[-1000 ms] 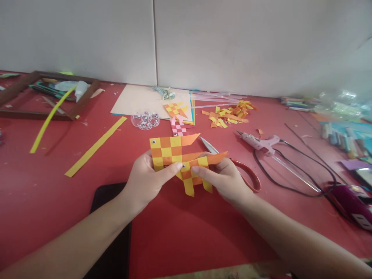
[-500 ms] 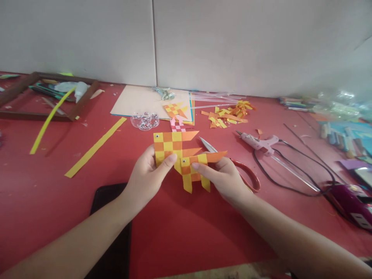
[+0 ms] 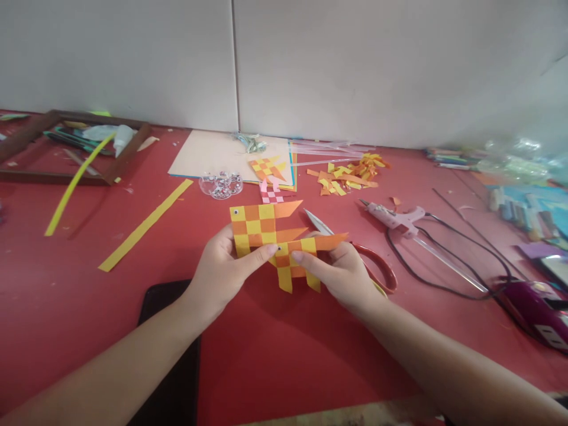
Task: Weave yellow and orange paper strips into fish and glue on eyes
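Observation:
My left hand [image 3: 222, 260] pinches a larger woven paper fish [image 3: 254, 228] in orange and yellow checks with a googly eye. A smaller woven paper fish [image 3: 286, 275] of the same colours is gripped in my right hand [image 3: 344, 269]. The small fish overlaps the lower right of the larger one, and my left thumb tip lies beside its eye. Both are held above the red table [image 3: 275, 367]. Just beyond my right hand lie scissors with red handles [image 3: 379, 266], partly hidden by it.
A pink glue gun [image 3: 394, 219] with a black cord lies to the right. Paper scraps [image 3: 350, 174], a dish of googly eyes [image 3: 222, 184] and another woven fish [image 3: 266, 168] are at the back. Yellow strips [image 3: 146, 225], a wooden frame [image 3: 53, 176] and a black tablet-like slab [image 3: 171, 355] are leftward.
The larger fish has shifted slightly left and down with my left hand. My left thumb has moved right, to the small fish's eye. My right hand has hardly moved.

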{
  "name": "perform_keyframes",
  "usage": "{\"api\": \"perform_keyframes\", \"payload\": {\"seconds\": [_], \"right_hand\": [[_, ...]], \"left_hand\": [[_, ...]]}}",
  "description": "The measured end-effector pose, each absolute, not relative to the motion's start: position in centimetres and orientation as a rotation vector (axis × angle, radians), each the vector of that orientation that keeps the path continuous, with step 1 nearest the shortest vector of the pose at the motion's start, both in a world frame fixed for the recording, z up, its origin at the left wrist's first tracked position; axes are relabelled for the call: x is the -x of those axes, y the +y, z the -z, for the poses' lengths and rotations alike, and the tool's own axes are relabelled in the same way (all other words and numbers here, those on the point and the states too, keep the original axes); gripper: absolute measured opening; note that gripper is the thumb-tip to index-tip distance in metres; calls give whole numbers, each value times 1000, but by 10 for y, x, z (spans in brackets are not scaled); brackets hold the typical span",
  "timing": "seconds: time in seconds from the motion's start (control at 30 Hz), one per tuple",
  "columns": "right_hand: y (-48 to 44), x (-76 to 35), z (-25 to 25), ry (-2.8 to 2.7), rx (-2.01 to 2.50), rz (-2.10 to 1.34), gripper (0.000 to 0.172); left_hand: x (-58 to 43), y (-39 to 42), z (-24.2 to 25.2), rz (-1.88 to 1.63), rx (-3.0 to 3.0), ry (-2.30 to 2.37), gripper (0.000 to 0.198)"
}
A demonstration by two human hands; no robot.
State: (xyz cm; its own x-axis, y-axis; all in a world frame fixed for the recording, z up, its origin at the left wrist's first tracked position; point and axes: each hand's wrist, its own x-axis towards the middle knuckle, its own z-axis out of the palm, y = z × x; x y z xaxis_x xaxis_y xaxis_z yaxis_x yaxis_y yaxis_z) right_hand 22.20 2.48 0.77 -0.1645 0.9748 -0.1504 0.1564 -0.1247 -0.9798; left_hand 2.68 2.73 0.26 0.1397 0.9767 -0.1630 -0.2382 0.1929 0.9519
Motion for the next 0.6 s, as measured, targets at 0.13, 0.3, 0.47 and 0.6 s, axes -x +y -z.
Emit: {"api": "perform_keyframes", "payload": {"seconds": [0.13, 0.3, 0.47, 0.6], "right_hand": [[24, -222, -6, -1396, 1319, -1355, 24], [23, -220, -7, -1406, 1277, -1336, 25], [23, -219, -8, -1375, 1276, -1373, 25], [25, -226, -1, -1362, 1232, -1341, 21]], "left_hand": [[-27, 28, -3, -1107, -941, 983, 32], [-28, 29, -4, -1114, -969, 973, 29], [-29, 27, -4, -1115, -1006, 1003, 25], [-28, 29, -1, -1138, -965, 1010, 31]]}}
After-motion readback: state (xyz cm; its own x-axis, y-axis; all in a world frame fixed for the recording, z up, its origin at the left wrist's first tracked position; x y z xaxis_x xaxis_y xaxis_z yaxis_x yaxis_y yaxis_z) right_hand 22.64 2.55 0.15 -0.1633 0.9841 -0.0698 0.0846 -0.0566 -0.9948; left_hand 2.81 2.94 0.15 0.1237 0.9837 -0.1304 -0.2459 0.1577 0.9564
